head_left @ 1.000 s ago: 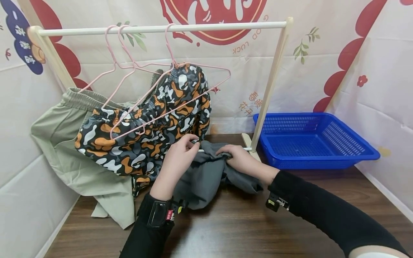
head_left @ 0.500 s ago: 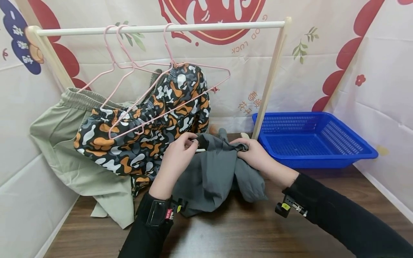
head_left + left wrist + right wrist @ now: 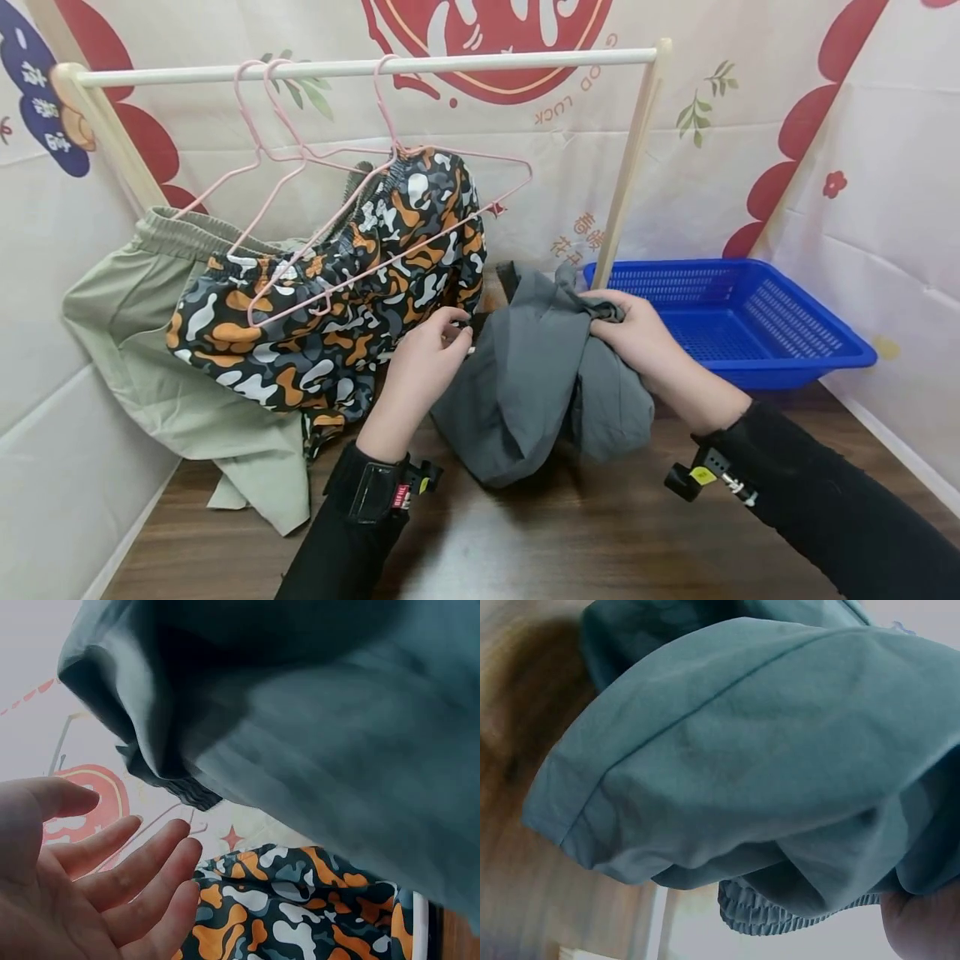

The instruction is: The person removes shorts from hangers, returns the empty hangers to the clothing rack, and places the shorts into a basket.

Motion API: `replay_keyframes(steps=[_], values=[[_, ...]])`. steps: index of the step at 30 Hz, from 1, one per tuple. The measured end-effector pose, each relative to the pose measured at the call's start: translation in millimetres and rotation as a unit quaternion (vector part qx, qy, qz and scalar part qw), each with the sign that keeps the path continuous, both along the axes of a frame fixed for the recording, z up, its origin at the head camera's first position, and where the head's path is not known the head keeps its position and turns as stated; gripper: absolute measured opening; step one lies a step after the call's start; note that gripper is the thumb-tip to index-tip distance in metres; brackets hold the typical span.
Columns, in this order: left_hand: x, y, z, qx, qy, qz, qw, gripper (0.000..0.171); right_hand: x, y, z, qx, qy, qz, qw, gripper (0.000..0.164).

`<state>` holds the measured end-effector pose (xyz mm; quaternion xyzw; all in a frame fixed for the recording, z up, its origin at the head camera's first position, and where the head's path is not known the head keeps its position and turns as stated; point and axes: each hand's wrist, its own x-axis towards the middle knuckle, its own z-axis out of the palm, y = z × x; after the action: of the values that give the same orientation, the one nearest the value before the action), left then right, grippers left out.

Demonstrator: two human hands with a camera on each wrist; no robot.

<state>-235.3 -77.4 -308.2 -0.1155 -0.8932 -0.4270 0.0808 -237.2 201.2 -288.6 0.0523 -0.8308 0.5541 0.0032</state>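
My right hand (image 3: 637, 342) pinches the bunched edge of a pair of dark grey pants (image 3: 525, 367), which hangs from it in folds above the table. A ruffled elastic waistband (image 3: 761, 911) shows at the pants' lower side in the right wrist view. Left of the pants is my left hand (image 3: 423, 358); its fingers are relaxed, with nothing between them in the left wrist view. Behind it hang camouflage-print pants (image 3: 300, 350) in black, orange and white, on a pink hanger (image 3: 384, 108). Sage green pants (image 3: 165, 333) hang farther left.
A white rack bar (image 3: 487, 62) spans the back, with several pink hangers hooked over it. On the right, a blue perforated basket (image 3: 795, 373) stands beside the rack's wooden post (image 3: 633, 158). The brown wooden table (image 3: 480, 558) stretches across the front.
My right hand has drawn the grey pants to the right and lifted them. The left hand has let the grey cloth slip away and stays nearly in place.
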Motion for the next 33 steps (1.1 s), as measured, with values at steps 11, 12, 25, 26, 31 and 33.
replay_keyframes(steps=[11,12,25,26,31,33], values=[[-3.8,12,-0.8,0.001,0.009,0.002,1.0000,0.027,7.0,24,20.6,-0.031,0.038,-0.053,0.997,0.045],[-3.9,13,-1.0,0.004,0.010,0.001,0.9999,0.027,8.1,26,21.6,-0.035,0.043,-0.058,0.997,0.044],[-0.6,31,-7.0,0.014,0.026,-0.017,0.9994,0.026,35.2,64,33.3,-0.141,0.072,-0.127,0.979,0.021],[0.0,33,-7.3,0.013,0.027,-0.021,0.9993,0.027,37.5,68,35.0,-0.144,0.073,-0.131,0.978,0.020],[1.8,42,-8.2,0.009,0.031,-0.035,0.9989,0.027,47.9,85,42.9,-0.179,0.089,-0.141,0.970,0.022],[1.7,45,-8.2,0.001,0.028,-0.039,0.9988,0.027,51.8,89,45.3,-0.197,0.101,-0.141,0.965,0.023]])
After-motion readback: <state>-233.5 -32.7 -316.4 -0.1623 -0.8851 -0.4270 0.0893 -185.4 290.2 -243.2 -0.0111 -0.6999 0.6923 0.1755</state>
